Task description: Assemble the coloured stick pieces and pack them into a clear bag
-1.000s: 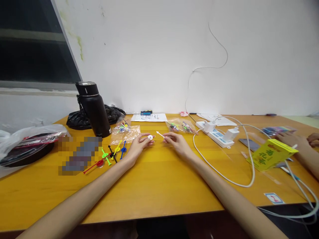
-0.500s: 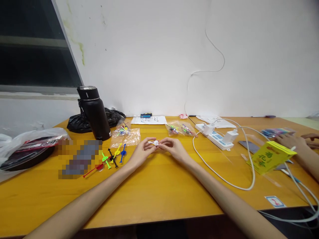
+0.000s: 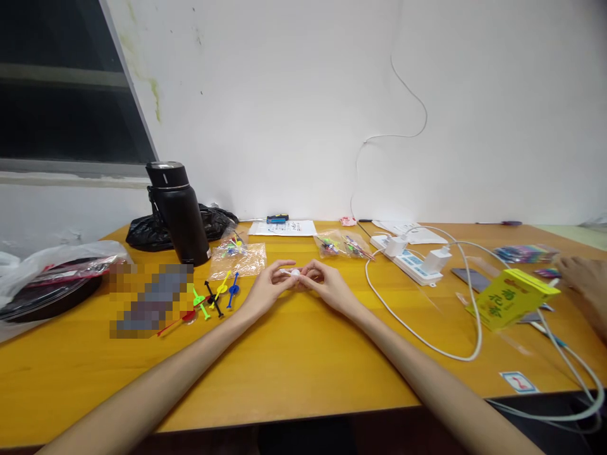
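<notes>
My left hand (image 3: 268,285) and my right hand (image 3: 325,283) meet over the middle of the orange table (image 3: 294,354). Between their fingertips they pinch a small white plastic piece (image 3: 294,273), a little disc with a thin stick. Several finished coloured pieces (image 3: 213,297), red, green, black, yellow and blue, lie on the table to the left of my left hand. Two clear bags of coloured parts lie behind my hands, one bag (image 3: 238,258) on the left and one bag (image 3: 344,244) on the right.
A black flask (image 3: 179,212) stands at the back left before a black bag (image 3: 156,230). A white power strip (image 3: 410,259) with chargers and cables sits at the right. A yellow packet (image 3: 515,298) lies near another person's hand (image 3: 585,284). Papers lie along the wall.
My hands came together: a second ago the left held the white disc and the right held the white stick apart; now both pinch them joined at one spot.
</notes>
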The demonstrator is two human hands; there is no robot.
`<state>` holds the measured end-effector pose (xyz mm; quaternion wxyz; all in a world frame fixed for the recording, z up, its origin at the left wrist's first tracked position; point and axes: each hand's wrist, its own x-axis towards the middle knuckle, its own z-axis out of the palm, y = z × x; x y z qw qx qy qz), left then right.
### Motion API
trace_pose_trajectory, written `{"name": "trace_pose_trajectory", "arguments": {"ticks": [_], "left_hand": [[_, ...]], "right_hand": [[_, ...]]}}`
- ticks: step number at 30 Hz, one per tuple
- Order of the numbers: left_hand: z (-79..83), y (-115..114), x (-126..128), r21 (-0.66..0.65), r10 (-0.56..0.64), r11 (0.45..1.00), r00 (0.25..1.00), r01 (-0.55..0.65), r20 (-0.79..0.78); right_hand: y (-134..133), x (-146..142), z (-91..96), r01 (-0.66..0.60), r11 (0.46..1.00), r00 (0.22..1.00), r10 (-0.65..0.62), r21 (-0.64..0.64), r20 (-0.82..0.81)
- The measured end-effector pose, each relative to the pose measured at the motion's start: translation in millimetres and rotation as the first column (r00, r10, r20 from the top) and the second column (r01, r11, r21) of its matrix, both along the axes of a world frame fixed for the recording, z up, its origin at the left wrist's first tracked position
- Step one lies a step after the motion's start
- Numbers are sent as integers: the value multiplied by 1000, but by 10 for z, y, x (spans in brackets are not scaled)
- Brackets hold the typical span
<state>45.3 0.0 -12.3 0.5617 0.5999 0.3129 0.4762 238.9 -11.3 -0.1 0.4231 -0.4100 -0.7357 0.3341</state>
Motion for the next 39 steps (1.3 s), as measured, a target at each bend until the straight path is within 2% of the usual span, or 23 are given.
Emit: {"name": "trace_pose_trajectory", "arguments": {"ticks": [8, 19, 27, 33, 39], "left_hand": [[39, 5, -9, 27, 35, 999, 998, -34, -46], [63, 48, -37, -8, 118, 993, 993, -118, 14], [40, 77, -81, 88, 135, 988, 989, -130, -54], [52, 44, -61, 100, 107, 990, 994, -104, -26], [90, 17, -62, 139, 118, 984, 993, -115, -18]], "right_hand": [[-8, -29, -25, -84, 995, 996, 83, -50, -21], [-33, -25, -1, -56, 998, 992, 57, -17, 109], [-64, -56, 18, -90, 995, 989, 93, -35, 116], [-51, -41, -16, -138, 990, 983, 142, -39, 115], [-114, -53, 38, -222, 973, 967, 227, -54, 117]]}}
